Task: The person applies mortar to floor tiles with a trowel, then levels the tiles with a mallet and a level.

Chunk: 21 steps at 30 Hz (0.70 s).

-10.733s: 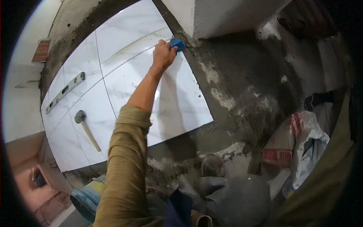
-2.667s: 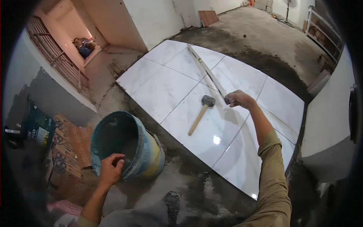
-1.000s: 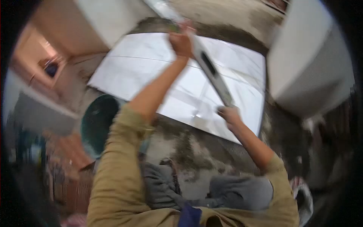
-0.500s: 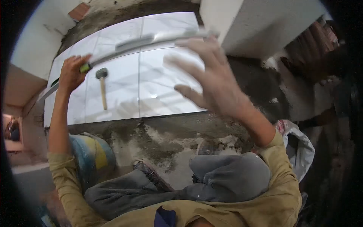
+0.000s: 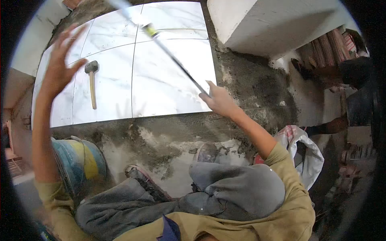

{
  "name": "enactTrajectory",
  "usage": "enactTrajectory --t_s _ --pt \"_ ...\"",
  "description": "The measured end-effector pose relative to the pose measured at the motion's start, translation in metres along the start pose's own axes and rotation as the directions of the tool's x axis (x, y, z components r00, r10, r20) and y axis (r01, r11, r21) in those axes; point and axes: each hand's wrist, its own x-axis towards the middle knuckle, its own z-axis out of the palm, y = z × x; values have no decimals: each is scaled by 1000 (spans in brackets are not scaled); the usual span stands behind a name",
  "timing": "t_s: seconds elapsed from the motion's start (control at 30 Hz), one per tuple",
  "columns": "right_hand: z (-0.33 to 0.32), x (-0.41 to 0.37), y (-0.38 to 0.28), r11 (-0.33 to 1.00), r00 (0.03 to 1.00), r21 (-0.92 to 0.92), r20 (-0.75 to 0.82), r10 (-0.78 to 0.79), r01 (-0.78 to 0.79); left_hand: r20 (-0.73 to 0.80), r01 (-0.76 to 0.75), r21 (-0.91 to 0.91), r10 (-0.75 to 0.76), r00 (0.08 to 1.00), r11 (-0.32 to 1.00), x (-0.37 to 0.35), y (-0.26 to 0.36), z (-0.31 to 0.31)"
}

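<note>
My right hand (image 5: 223,100) grips the near end of a long spirit level (image 5: 177,61), a bar with a yellow-green section partway along. The level slants up and left above white marbled tiles (image 5: 161,94), and its far end is blurred at the top edge. My left hand (image 5: 58,66) is raised over the left tiles with its fingers apart, holding nothing. To the right of that hand, a rubber mallet (image 5: 93,88) with a dark head and wooden handle lies on a tile.
A blue and yellow bucket (image 5: 76,160) stands at my left. On my right is an open white sack (image 5: 311,162). Rough grey mortar (image 5: 257,86) borders the tiles, below a pale wall block (image 5: 277,26). Another person's leg (image 5: 327,126) shows at far right.
My left hand has let go of the spirit level. My right hand, open before, now grips its near end, lower down. The level has swung from lying across to a steep slant.
</note>
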Motion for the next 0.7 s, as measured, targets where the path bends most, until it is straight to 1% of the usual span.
enactTrajectory --t_s 0.03,0.07,0.1,0.13,0.17,0.23,0.27,0.3,0.33,0.37,0.4,0.43,0.47,0.5,0.53,0.57,0.6,0.63,0.67,0.7 --pt "8 6 13 1000 1000 1 5 2 -2 -49 0 -54 -3 999 999 -9 -20 -12" --pt "15 14 27 999 991 31 -135 27 -23 -26 131 -35 -132 991 991 -24 -41 -19" --pt "22 23 42 998 960 59 -274 52 -37 -10 260 -13 -261 965 965 -45 -63 -27" --pt "31 32 60 991 936 122 -343 86 -47 20 268 82 -270 963 960 -69 -89 -36" --pt "36 37 71 991 934 123 -345 88 -49 48 267 177 -279 959 948 -92 -102 -47" --pt "40 47 86 995 887 92 -455 81 -43 32 349 207 -363 931 914 -124 -62 -78" --pt "41 50 86 997 864 65 -499 74 -47 20 397 206 -410 912 894 -160 -78 -78" --pt "47 58 96 997 864 62 -498 75 -51 9 446 203 -457 889 872 -206 -107 -73" --pt "59 69 113 996 857 86 -511 67 -26 -3 532 75 -533 846 844 -258 -126 -65" --pt "69 78 127 994 850 108 -523 56 1 -5 607 -55 -608 794 793 -303 -130 -56" --pt "76 84 135 995 853 96 -520 50 0 2 693 -157 -701 713 704 -321 -101 -49" --pt "82 88 141 998 844 47 -533 58 -40 24 762 -257 -784 620 595 -324 -62 -45" --pt "86 90 143 997 836 -2 -545 67 -81 31 767 -265 -789 613 585 -324 -36 -44" --pt "80 87 132 996 840 -16 -540 63 -85 61 784 -255 -800 597 566 -323 -14 -42" --pt "67 80 110 975 889 113 -400 223 -193 92 803 -242 -811 577 544 -322 4 -39" --pt "62 76 96 922 902 222 -233 365 -316 103 812 -246 -819 565 529 -319 17 -39" --pt "68 80 100 926 905 207 -226 361 -317 134 834 -313 -849 511 453 -314 25 -41" --pt "74 82 103 930 887 139 -282 366 -340 165 846 -378 -871 462 377 -312 26 -42" --pt "79 85 108 928 865 75 -341 367 -365 184 837 -378 -854 487 396 -324 17 -43" --pt "83 86 115 927 865 68 -340 370 -369 191 838 -381 -853 485 391 -328 18 -44"
